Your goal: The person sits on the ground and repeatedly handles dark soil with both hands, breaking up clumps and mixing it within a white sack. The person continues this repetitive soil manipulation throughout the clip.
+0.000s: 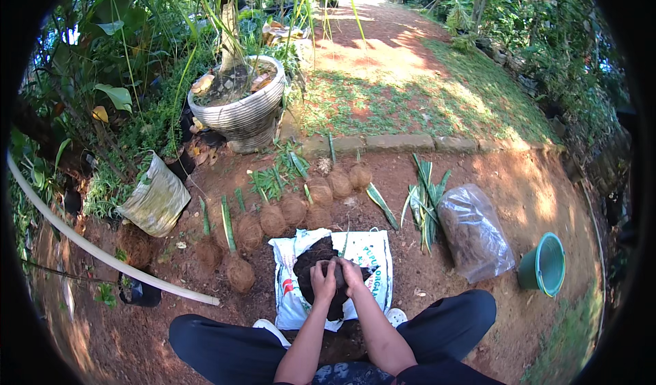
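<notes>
Before me lies a white printed sack [380,249], torn or spread flat, with dark soil [307,267] on it. Over the soil, my left hand [324,281] and my right hand [351,276] are cupped together around a ball of dark soil [339,277]. A thin leaf cutting [345,239] rises just behind the fingers; whether it stands in the ball I cannot tell. Beyond the sack, several balls wrapped in brown fibre [272,220] form a curved row, many with an upright leaf cutting. One such ball [240,274] sits left of the sack.
Long green-and-yellow leaves [424,200] lie beside a clear plastic bag of brown fibre [474,234]. A green bucket [543,264] is at the right. At the left are a pale curved pole [118,264], a worn sack [156,198] and a large ribbed planter [241,111].
</notes>
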`<control>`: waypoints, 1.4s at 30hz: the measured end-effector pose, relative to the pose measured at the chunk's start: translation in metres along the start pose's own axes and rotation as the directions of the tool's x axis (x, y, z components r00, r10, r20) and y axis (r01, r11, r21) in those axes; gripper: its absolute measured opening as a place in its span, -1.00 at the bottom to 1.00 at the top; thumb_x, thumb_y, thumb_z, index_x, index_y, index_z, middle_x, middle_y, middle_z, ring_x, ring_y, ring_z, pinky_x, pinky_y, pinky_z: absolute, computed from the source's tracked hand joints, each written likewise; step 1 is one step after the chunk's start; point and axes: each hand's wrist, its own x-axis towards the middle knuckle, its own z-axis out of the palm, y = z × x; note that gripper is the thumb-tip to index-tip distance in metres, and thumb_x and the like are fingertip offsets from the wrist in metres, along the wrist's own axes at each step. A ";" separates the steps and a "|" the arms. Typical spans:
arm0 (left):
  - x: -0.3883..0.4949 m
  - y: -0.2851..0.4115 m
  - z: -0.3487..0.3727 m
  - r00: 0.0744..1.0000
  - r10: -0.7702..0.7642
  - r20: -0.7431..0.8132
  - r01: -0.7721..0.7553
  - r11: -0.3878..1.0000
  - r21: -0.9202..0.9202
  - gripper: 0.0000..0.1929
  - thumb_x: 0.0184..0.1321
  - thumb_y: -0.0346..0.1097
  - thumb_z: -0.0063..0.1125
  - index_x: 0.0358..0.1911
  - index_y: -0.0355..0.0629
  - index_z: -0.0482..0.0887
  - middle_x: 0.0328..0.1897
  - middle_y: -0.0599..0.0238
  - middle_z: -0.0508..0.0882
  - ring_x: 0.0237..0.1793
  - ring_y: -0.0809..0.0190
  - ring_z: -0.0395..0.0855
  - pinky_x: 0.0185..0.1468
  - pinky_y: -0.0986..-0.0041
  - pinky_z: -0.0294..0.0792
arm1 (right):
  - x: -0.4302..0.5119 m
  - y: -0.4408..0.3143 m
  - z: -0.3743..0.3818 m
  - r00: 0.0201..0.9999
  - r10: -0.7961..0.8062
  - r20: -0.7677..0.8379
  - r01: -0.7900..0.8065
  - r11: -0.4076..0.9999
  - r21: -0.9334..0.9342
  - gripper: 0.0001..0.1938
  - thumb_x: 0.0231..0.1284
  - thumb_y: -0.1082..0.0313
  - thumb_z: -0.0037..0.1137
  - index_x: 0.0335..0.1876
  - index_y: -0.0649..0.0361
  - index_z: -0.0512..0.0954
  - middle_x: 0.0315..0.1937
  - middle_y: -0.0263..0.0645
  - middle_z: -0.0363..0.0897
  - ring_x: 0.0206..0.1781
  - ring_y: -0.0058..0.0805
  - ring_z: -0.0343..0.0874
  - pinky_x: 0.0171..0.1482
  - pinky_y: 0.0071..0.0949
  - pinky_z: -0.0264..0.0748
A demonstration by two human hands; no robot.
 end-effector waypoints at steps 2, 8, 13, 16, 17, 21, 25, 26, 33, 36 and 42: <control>-0.009 0.005 0.008 0.988 0.154 -0.002 -0.153 0.985 -0.079 -0.62 0.26 -0.02 0.16 -0.13 -0.23 0.63 -0.12 -0.01 0.57 -0.03 -0.07 0.54 0.13 0.20 0.35 | 0.003 0.003 0.000 0.998 0.058 -0.003 -0.057 0.993 0.105 -0.56 0.35 0.03 0.00 0.17 0.17 0.54 0.00 -0.24 0.60 0.04 -0.44 0.55 0.09 -0.42 0.47; -0.019 0.010 0.003 0.906 0.422 0.029 -0.423 0.904 0.067 -0.71 0.27 -0.34 -0.04 -0.03 -0.27 0.67 0.04 0.05 0.65 0.12 -0.06 0.56 0.26 0.21 0.31 | 0.009 0.011 0.005 0.994 0.107 -0.017 -0.104 0.987 0.127 -0.23 0.29 -0.36 -0.05 0.30 0.25 0.40 0.18 -0.10 0.46 0.13 -0.34 0.50 0.18 -0.35 0.46; -0.008 0.008 -0.004 0.946 0.323 0.026 -0.320 0.945 -0.074 -0.74 0.28 -0.38 -0.04 -0.08 -0.31 0.68 -0.05 0.03 0.67 0.03 -0.03 0.63 0.15 0.25 0.41 | -0.002 0.004 0.016 0.998 0.062 -0.027 -0.063 0.998 -0.024 -0.26 0.30 -0.39 -0.10 0.13 0.28 0.49 0.01 -0.13 0.53 -0.02 -0.36 0.55 0.04 -0.34 0.51; 0.006 0.009 -0.009 0.991 0.119 0.057 -0.094 0.939 -0.331 -0.75 0.31 -0.41 -0.04 -0.08 -0.34 0.68 -0.06 0.12 0.70 -0.01 0.19 0.64 0.14 0.40 0.41 | -0.006 -0.008 0.019 0.994 0.104 0.025 -0.104 0.994 -0.016 -0.32 0.33 -0.40 -0.19 0.09 0.16 0.50 -0.02 -0.24 0.57 -0.01 -0.41 0.55 0.08 -0.30 0.49; 0.011 0.010 -0.010 0.996 0.001 0.089 0.035 0.913 -0.406 -0.74 0.35 -0.39 -0.06 -0.06 -0.33 0.68 -0.05 0.16 0.70 -0.02 0.26 0.62 0.15 0.43 0.39 | -0.007 -0.012 0.019 0.989 0.146 0.023 -0.145 0.989 -0.018 -0.34 0.34 -0.40 -0.22 0.09 0.11 0.50 -0.03 -0.29 0.59 -0.01 -0.43 0.55 0.09 -0.28 0.48; 0.017 0.016 -0.013 0.993 0.093 0.079 -0.052 0.910 -0.412 -0.71 0.40 -0.33 -0.11 -0.07 -0.35 0.69 -0.04 0.13 0.72 -0.02 0.24 0.63 0.16 0.44 0.39 | -0.009 -0.019 0.019 0.993 0.119 0.025 -0.120 0.991 0.063 -0.33 0.30 -0.45 -0.24 0.10 0.03 0.51 0.00 -0.29 0.59 0.06 -0.35 0.56 0.18 -0.21 0.44; 0.008 0.023 -0.011 0.940 0.322 0.111 -0.320 0.947 -0.040 -0.68 0.40 -0.21 -0.13 -0.06 -0.13 0.73 -0.04 0.12 0.68 0.09 -0.03 0.56 0.23 0.19 0.31 | -0.014 -0.018 0.018 0.963 0.189 0.193 -0.226 0.955 0.190 -0.15 0.20 -0.60 -0.39 0.09 0.10 0.50 0.06 -0.16 0.57 0.10 -0.26 0.56 0.16 -0.16 0.49; 0.007 0.024 -0.013 0.932 0.346 0.107 -0.353 0.935 0.047 -0.67 0.40 -0.18 -0.15 -0.07 -0.10 0.74 -0.04 0.14 0.66 0.10 -0.02 0.53 0.24 0.16 0.27 | -0.014 -0.017 0.018 0.963 0.165 0.215 -0.207 0.960 0.190 -0.15 0.21 -0.60 -0.41 0.09 0.11 0.49 0.05 -0.15 0.57 0.10 -0.26 0.57 0.17 -0.17 0.50; -0.002 0.031 -0.017 0.895 0.413 0.168 -0.445 0.847 0.289 -0.62 0.41 -0.06 -0.29 -0.17 -0.01 0.67 -0.02 0.13 0.53 0.17 -0.06 0.40 0.28 -0.10 0.07 | -0.024 -0.017 0.018 0.985 0.139 0.101 -0.150 0.982 0.112 -0.12 0.24 -0.58 -0.44 0.13 0.21 0.45 0.06 -0.06 0.56 0.11 -0.23 0.58 0.18 -0.18 0.52; 0.001 0.028 -0.015 0.910 0.346 0.228 -0.391 0.899 0.196 -0.58 0.45 -0.04 -0.35 -0.05 -0.08 0.62 0.01 0.07 0.51 0.16 -0.06 0.41 0.34 0.08 0.10 | -0.023 -0.023 0.020 0.990 0.136 0.037 -0.137 0.991 0.012 -0.15 0.33 -0.49 -0.47 0.16 0.25 0.46 0.10 -0.07 0.54 0.12 -0.27 0.56 0.19 -0.24 0.48; 0.014 -0.001 -0.006 0.982 0.109 0.155 -0.007 0.839 -0.545 -0.55 0.49 -0.10 -0.22 0.28 -0.24 0.39 0.23 -0.02 0.43 0.26 0.04 0.40 0.31 0.27 0.23 | -0.013 -0.019 0.016 0.987 0.118 0.106 -0.132 0.983 0.131 -0.24 0.33 -0.47 -0.38 0.09 0.16 0.50 -0.03 -0.19 0.59 0.04 -0.31 0.58 0.19 -0.23 0.44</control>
